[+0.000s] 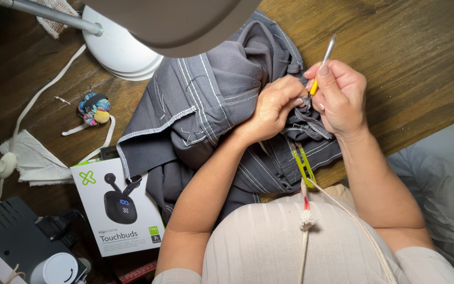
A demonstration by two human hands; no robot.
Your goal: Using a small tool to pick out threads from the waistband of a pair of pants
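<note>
Your left hand [274,105] pinches a fold of the grey garment [211,105], fingers [292,102] clenched on the cloth right at the seam. Your right hand [340,97] grips a seam ripper [321,66] with a yellow handle and clear cap, fingers closed around it, the tip end down at the cloth just beside the left fingertips. The two hands are touching or nearly so.

Room: beyond the right fingers, bare wooden tabletop [416,58] runs open to its edge. Past the left fingers the garment spreads out wide, then the white lamp base [119,50] and its grey shade [179,23] crowd the far side. Further left of the fingers lie a multicoloured pincushion [94,109], a white cord [43,89] and a crumpled white cloth [35,158]. Nearer you, left of the fingers, a white earbuds box [119,210] touches the garment's hem.

Garment: grey, white topstitching in parallel rows, bunched and folded, one overlocked edge showing, hanging off the tabletop's near edge toward your lap. Yellow-green thread snips [303,165] lie on it just below the right fingers.
</note>
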